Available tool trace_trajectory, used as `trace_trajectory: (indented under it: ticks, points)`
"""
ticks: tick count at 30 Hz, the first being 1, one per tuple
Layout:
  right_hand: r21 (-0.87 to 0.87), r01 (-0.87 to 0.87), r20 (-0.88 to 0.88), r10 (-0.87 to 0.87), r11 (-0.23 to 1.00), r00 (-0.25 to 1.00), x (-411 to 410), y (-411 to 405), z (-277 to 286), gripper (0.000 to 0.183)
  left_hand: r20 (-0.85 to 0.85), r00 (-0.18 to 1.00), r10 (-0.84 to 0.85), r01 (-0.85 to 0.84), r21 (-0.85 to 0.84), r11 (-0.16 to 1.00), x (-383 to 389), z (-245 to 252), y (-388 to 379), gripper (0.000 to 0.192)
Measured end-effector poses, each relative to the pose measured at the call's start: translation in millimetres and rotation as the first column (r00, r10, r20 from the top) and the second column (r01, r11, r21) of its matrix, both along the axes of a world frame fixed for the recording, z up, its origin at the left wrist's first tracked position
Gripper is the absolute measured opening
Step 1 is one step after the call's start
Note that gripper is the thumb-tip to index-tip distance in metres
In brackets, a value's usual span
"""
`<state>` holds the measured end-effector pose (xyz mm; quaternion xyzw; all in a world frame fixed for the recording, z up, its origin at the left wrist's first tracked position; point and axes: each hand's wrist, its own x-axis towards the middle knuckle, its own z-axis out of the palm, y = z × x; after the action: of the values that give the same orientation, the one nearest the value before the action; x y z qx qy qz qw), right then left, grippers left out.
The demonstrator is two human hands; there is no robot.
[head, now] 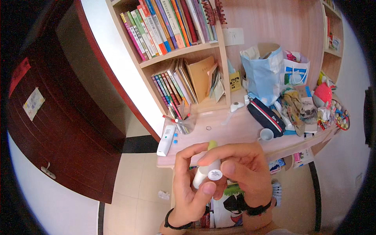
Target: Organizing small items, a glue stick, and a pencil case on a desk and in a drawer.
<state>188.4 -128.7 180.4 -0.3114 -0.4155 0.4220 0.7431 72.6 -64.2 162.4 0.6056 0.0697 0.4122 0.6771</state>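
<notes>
My right hand (248, 169) grips a small pale tube (214, 164), like a lip balm stick, between thumb and fingers. Its yellow-green end (212, 144) points away from me, and its near round end bears a small printed label. Curled around a white cylindrical cap (200, 177), my left hand (189, 188) holds it right beside the tube. Both hands are raised in front of the desk's front edge and nearly touch each other. The fingers hide part of both pieces.
On the wooden desk (199, 147) stand a pen holder (185, 126), a white remote control (166, 140), a mug (266, 134) and a dark pencil case (265, 117). Paper bags (262, 75) and a red plush toy (322, 93) sit farther right. A bookshelf (182, 52) rises behind; a dark door (67, 117) is left.
</notes>
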Motion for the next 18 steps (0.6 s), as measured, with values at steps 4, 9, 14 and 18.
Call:
trace_trajectory:
  ticks: [4,9,14,18]
  points:
    - [0.008,0.006,0.013,-0.006,1.000,1.000,0.9,1.1,-0.3,0.044,-0.025,0.999,0.028,-0.027,0.016,0.999,-0.1,0.9,0.8,0.069]
    - [-0.005,-0.019,0.040,0.019,1.000,0.999,5.1,1.2,-1.8,0.045,-0.016,0.999,0.030,-0.030,-0.018,0.999,0.4,0.8,-0.6,0.069]
    - [0.019,-0.006,0.024,0.005,1.000,1.000,3.9,0.5,0.2,0.046,-0.001,1.000,0.026,-0.026,-0.011,1.000,3.2,-2.8,-0.6,0.069]
    - [0.018,-0.038,0.027,0.038,0.999,0.999,5.0,0.6,-0.7,0.046,0.006,0.999,0.039,-0.040,0.017,0.999,1.9,-3.7,-0.7,0.069]
